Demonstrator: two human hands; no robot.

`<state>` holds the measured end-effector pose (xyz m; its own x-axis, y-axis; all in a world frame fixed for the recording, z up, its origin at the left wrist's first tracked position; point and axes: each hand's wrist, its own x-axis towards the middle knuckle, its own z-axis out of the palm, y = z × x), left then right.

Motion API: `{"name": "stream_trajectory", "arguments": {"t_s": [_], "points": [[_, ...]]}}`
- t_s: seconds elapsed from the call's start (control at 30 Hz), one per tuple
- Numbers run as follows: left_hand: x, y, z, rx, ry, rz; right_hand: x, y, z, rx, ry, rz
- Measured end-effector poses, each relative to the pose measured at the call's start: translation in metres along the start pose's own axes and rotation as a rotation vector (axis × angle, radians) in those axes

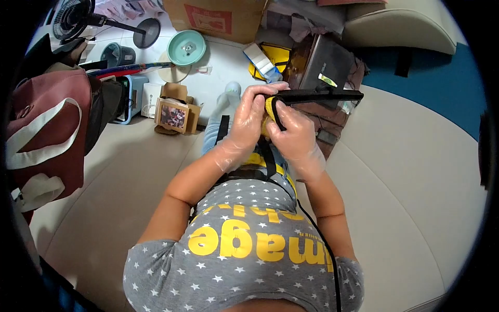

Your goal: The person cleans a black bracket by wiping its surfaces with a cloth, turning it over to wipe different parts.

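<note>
In clear plastic gloves, my two hands are close together in front of my lap. A strap (270, 106), yellow with black edging, is bunched between them. My left hand (246, 120) is closed round its left side, fingers bent over the top. My right hand (297, 136) is closed on the right side, its thumb pressed against the black edge. From the top of the strap a stiff-looking black band (327, 96) runs out to the right; whether the two are one piece I cannot tell. More yellow and black webbing (260, 160) lies across my waist.
I sit on a beige sofa (400, 182). A dark red bag (47, 125) stands at left. On the floor are an open small carton (193, 117), a green basin (186, 48), a fan (147, 34) and a large cardboard box (244, 26). A black laptop-like case (327, 65) lies beyond my right hand.
</note>
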<state>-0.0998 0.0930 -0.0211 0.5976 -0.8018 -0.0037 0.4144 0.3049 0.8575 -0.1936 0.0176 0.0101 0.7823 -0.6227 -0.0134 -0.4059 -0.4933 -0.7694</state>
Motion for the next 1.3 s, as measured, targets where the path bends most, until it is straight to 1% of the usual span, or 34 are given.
{"name": "stream_trajectory", "arguments": {"t_s": [0.07,0.1,0.13,0.17,0.2,0.33,0.4,0.43,0.47,0.5,0.57,0.6,0.67,0.7,0.77,0.8,0.87,0.9,0.93,1.0,1.03,1.1,1.13,1.17,1.2,1.27,1.3], "points": [[-0.001,0.001,-0.001,-0.014,0.053,-0.093,0.008,-0.005,-0.008,-0.225,-0.028,-0.218],[-0.001,0.003,0.0,-0.012,0.05,-0.093,0.009,-0.003,-0.011,-0.292,-0.031,-0.283],[-0.003,0.004,0.002,-0.057,0.076,-0.13,0.009,-0.001,-0.013,-0.292,-0.029,-0.285],[-0.003,0.005,0.003,-0.101,0.101,-0.166,0.008,0.002,-0.015,-0.356,-0.067,-0.302],[-0.003,0.006,0.004,-0.1,0.1,-0.164,0.008,0.002,-0.016,-0.422,-0.106,-0.316],[-0.005,0.009,0.003,-0.051,0.097,-0.18,0.003,-0.001,-0.017,-0.546,-0.082,-0.264],[-0.005,0.008,0.004,-0.022,0.104,-0.188,0.001,-0.001,-0.013,-0.465,-0.007,-0.248],[-0.004,0.007,0.004,-0.029,0.088,-0.144,0.002,-0.004,-0.014,-0.351,-0.032,-0.218],[-0.003,0.005,0.004,-0.035,0.071,-0.101,0.002,-0.004,-0.011,-0.35,-0.031,-0.215],[-0.004,0.004,0.004,-0.035,0.07,-0.101,0.001,-0.003,-0.007,-0.168,-0.023,-0.156],[-0.004,0.002,0.002,0.084,0.054,-0.04,0.002,-0.008,-0.002,0.171,0.0,-0.004],[-0.003,-0.001,0.002,0.085,0.052,-0.04,0.001,-0.005,0.003,0.171,0.002,-0.004],[0.0,-0.004,0.001,0.027,0.04,0.024,-0.004,0.007,0.016,0.382,0.087,-0.015],[0.001,-0.003,0.001,0.03,0.04,0.026,-0.004,0.005,0.015,0.385,0.087,-0.018],[0.001,0.0,0.002,-0.036,0.091,-0.057,-0.004,0.001,0.01,0.069,-0.06,-0.036],[0.0,-0.002,0.002,-0.037,0.092,-0.058,-0.003,-0.002,0.005,0.069,-0.061,-0.036],[-0.002,-0.011,-0.003,-0.064,0.127,-0.079,0.003,-0.006,-0.006,-0.209,-0.178,-0.142],[-0.004,-0.015,-0.004,-0.063,0.124,-0.079,0.004,-0.001,-0.003,-0.308,-0.113,-0.269],[-0.005,-0.018,-0.004,-0.065,0.135,-0.093,0.002,0.001,-0.005,-0.308,-0.111,-0.27],[-0.008,-0.023,-0.003,-0.064,0.147,-0.106,0.001,-0.001,-0.011,-0.488,-0.198,-0.239],[-0.009,-0.025,-0.002,-0.08,0.173,-0.134,-0.001,0.0,-0.011,-0.488,-0.196,-0.239],[-0.008,-0.023,-0.001,-0.095,0.198,-0.159,-0.005,0.003,-0.011,-0.65,-0.168,-0.231],[-0.006,-0.019,-0.002,-0.103,0.243,-0.181,-0.005,0.005,-0.013,-0.651,-0.166,-0.231],[-0.004,-0.015,-0.003,-0.111,0.288,-0.204,-0.005,0.008,-0.016,-0.616,-0.106,-0.217],[-0.002,-0.012,-0.006,-0.111,0.288,-0.203,-0.005,0.012,-0.02,-0.58,-0.047,-0.204],[0.005,-0.007,-0.016,-0.281,0.277,-0.165,-0.008,0.014,-0.033,-0.429,0.083,-0.214],[0.005,-0.007,-0.019,-0.342,0.272,-0.179,-0.01,0.017,-0.038,-0.39,0.199,-0.226]]}}
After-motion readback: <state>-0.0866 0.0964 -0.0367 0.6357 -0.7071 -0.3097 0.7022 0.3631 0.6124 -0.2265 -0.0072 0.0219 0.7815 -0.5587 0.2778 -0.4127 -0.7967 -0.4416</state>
